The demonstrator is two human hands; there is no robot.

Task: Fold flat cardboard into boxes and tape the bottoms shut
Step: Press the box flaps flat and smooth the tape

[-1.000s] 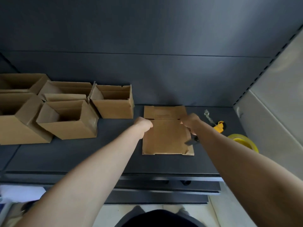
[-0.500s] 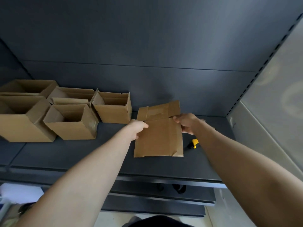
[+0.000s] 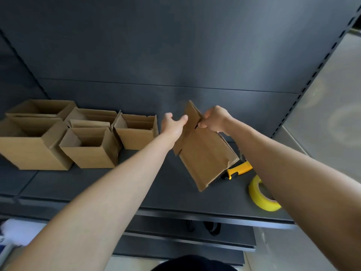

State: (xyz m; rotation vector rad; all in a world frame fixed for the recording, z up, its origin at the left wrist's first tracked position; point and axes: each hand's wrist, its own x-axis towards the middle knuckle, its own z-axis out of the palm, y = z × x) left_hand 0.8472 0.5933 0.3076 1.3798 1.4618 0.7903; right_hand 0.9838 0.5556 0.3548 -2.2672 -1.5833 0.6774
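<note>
Yellow tape roll [image 3: 255, 192] lies near right on the shelf [image 3: 117, 184], with the utility knife [image 3: 237, 170] just beyond it, both likely staged within reach for sealing. The flat cardboard blank [image 3: 205, 155] is lifted clear of the shelf and tilted, low corner toward me. Right hand [image 3: 214, 119] pinches its far edge at the flap slot. Left hand [image 3: 172, 126] is loose, thumb on the upper flap, probably about to pop it open. Finished open boxes [image 3: 91, 147] are parked far left, out of the way.

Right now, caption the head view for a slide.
Right hand grips flat cardboard above the shelf; open left hand at its flap.
</note>
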